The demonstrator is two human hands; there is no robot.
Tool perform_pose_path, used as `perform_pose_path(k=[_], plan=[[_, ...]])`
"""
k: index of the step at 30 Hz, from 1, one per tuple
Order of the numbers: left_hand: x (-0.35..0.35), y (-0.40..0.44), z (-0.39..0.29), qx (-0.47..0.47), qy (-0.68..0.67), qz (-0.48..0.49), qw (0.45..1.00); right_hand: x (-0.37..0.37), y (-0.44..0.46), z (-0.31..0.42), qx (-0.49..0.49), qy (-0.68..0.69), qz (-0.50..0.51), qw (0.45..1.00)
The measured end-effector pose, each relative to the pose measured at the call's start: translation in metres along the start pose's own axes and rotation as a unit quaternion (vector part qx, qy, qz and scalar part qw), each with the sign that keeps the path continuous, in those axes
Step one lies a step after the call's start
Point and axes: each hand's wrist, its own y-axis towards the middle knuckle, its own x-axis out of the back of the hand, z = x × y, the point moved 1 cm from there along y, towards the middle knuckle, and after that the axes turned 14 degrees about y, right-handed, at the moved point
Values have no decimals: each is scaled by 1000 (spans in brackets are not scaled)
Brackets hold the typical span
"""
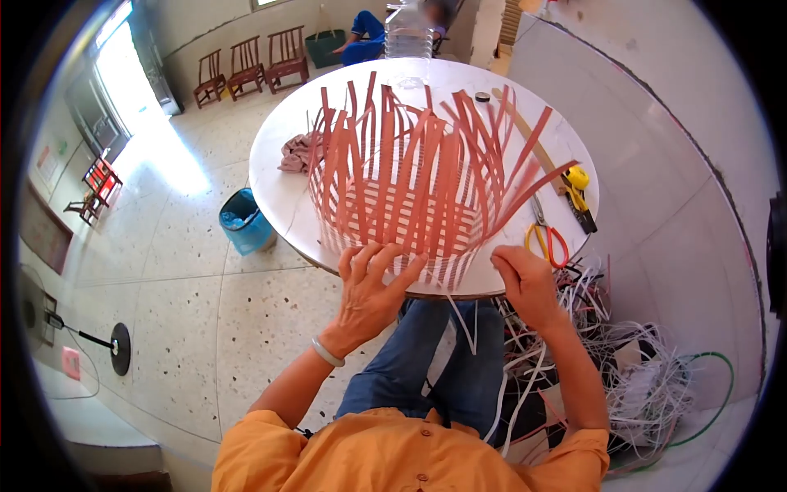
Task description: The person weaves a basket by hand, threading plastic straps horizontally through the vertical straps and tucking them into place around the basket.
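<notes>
A half-woven basket (410,205) of reddish-brown and white plastic strips stands on the round white table, its long uprights sticking up loose. At its near wall, my left hand (373,287) presses with curled fingers and thumb, holding the weave. My right hand (531,283) is closed in a pinch just right of the basket, near the table edge; what is between the fingertips is hidden. A white strip (466,316) hangs from the basket's near side over my lap. Scissors (545,238) with red and yellow handles lie beyond my right hand.
On the round table (279,205) are a crumpled cloth (302,153), a yellow tape measure (577,178), a wooden ruler (525,131) and a plastic bottle (408,37). Tangled strips (631,369) heap at right. A blue-lined bin (246,221) stands left; a person (365,37) sits behind.
</notes>
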Motion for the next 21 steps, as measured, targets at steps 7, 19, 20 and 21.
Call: perform_pose_path(k=[7,19,20,21], plan=[[3,1,-3,5,14,6,1000,22,36,12,144,-125,98,977],[5,2,-3,-1,23,16,1000,9,38,50,194,-372,180,890],[5,2,-3,0,26,18,999,6,36,53,157,-382,184,892],[5,2,-3,-1,26,19,999,4,35,53,119,-391,188,893]])
